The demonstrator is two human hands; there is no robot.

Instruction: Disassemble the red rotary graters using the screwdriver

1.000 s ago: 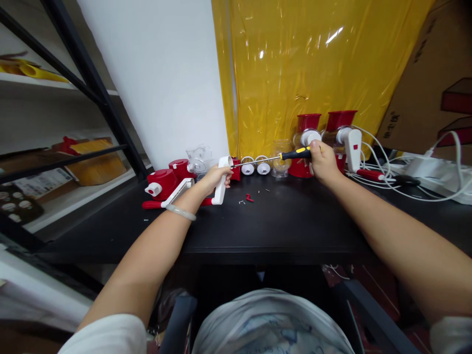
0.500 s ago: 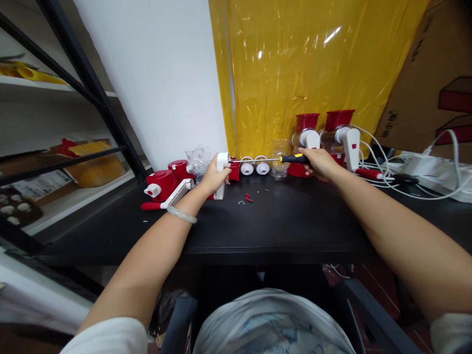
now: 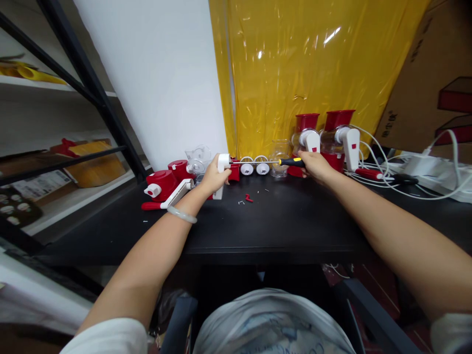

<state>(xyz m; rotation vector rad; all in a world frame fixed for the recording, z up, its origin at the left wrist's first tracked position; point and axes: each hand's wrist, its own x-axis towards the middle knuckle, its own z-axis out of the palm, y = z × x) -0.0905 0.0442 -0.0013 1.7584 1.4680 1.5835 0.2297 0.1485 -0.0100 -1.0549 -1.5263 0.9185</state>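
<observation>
My left hand [image 3: 215, 176] is closed around a white plastic crank arm [image 3: 223, 161], part of which the fingers hide. In my right hand [image 3: 312, 166] is a screwdriver [image 3: 291, 162] with a black and yellow handle, held level. Its long metal shaft reaches left, and the tip meets the open round end of the white part. Below the shaft, a small red plastic piece [image 3: 249, 198] and several small screws [image 3: 241, 202] lie on the black table [image 3: 280, 226]. Two round white-rimmed parts [image 3: 254, 167] stand behind the shaft.
Red grater bodies [image 3: 162, 185] and a white crank with a red handle [image 3: 152, 206] lie at left. Two assembled red-and-white graters [image 3: 341, 140] stand at back right, beside tangled white cables [image 3: 391, 174]. A yellow plastic sheet [image 3: 295, 64] hangs behind; black shelving [image 3: 92, 93] borders the left.
My right hand has shifted slightly and its grip on the screwdriver handle has turned a little. The white part in my left hand has moved very slightly right.
</observation>
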